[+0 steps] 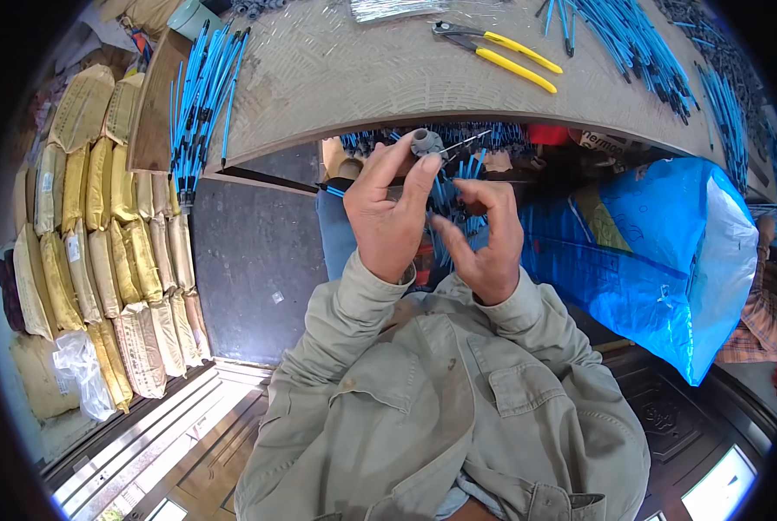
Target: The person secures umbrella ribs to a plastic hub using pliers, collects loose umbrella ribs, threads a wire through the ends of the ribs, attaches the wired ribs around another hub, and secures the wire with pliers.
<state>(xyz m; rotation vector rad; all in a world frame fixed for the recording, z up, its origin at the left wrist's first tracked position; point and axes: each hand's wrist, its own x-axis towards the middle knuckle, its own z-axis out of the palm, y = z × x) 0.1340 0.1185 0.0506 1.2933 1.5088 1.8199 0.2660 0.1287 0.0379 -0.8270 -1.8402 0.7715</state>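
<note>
My left hand is raised in front of the table's near edge. Between its thumb and fingers it pinches a small grey ring-shaped plastic part, and a thin metal pin juts from beside it toward the right. Just to the right, my right hand has its thumb and forefinger apart, curved toward the left hand, with nothing visible between them. Below and behind both hands lie many thin blue rods with black ends, partly covered by my fingers.
On the table lie yellow-handled pliers, a clear packet of thin metal pins and bundles of blue rods. A big blue plastic bag stands at the right. Stacked packages line the left side.
</note>
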